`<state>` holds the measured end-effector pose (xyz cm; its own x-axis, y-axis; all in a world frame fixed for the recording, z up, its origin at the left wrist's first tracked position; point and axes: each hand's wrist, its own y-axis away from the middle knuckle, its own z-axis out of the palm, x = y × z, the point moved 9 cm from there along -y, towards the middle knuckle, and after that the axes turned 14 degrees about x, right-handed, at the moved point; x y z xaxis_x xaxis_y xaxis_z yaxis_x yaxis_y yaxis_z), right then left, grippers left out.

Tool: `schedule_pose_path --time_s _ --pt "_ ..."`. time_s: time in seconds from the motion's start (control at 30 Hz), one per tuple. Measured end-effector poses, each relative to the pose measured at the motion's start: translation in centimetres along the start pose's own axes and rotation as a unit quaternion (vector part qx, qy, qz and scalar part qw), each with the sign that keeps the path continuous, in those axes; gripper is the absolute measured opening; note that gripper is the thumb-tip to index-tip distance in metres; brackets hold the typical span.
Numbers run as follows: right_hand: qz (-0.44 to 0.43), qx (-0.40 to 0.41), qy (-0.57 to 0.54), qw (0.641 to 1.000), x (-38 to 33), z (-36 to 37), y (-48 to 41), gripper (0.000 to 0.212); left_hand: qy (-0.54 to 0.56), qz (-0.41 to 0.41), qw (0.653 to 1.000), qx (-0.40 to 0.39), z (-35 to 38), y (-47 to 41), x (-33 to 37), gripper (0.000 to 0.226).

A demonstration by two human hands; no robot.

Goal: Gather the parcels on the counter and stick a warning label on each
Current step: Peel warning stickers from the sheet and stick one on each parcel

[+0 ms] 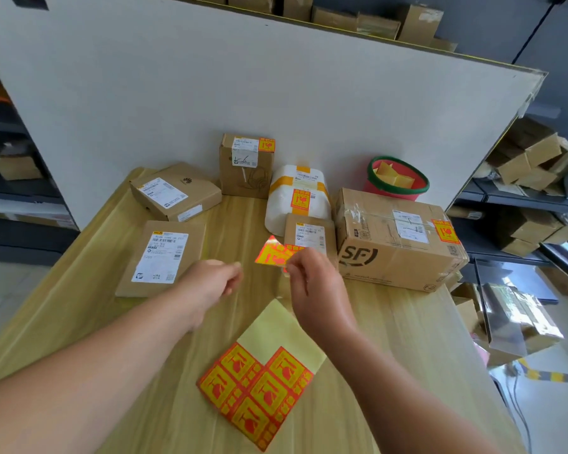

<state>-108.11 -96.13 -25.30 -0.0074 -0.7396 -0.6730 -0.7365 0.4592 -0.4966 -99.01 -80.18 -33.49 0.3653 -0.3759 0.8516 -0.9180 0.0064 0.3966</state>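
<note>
Closest of all, a sheet of warning labels [259,388] lies flat on the pale wooden counter [407,339]. The labels are orange squares with yellow pictures. The top of the sheet is bare, shiny yellow paper.

A bit further on, the right hand [315,290] pinches one peeled label [274,253] between thumb and fingertips. The label is held up in the air, and it shines in the light. It hides a corner of a small brown parcel [309,237] just behind it. The left hand [215,283] is beside it. It looks blurry, and its fingers are loosely curled round nothing.

On the left lies a flat brown envelope [164,257] with a white paper slip. On the right sits a big cardboard box [397,244], wrapped in clear tape, with a warning label near its far end.

Behind these are a flat brown box [174,194], a round-edged white foam box [295,198] with yellow tape and a warning label, and a tall brown box [246,165] with a label on top. A red bucket [397,178] with a green rim holds yellow paper scraps. A white board [276,93] stands at the back.
</note>
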Motion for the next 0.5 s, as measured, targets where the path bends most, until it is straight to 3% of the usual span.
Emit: schedule_pose_path --time_s 0.1,0.23,0.5 --pt "-0.081 -0.013 -0.015 0.997 -2.7 1.5 0.8 0.007 0.058 -0.037 0.998 -0.004 -1.9 -0.9 0.7 0.029" --pt "-0.137 -0.025 -0.032 0.99 -5.3 3.6 1.3 0.006 0.046 -0.036 0.998 -0.009 -4.2 -2.1 0.6 0.017" --pt "-0.145 -0.049 -0.071 0.986 -8.1 8.6 1.8 0.008 0.042 0.008 0.998 0.035 -9.1 -3.8 -0.1 0.014"
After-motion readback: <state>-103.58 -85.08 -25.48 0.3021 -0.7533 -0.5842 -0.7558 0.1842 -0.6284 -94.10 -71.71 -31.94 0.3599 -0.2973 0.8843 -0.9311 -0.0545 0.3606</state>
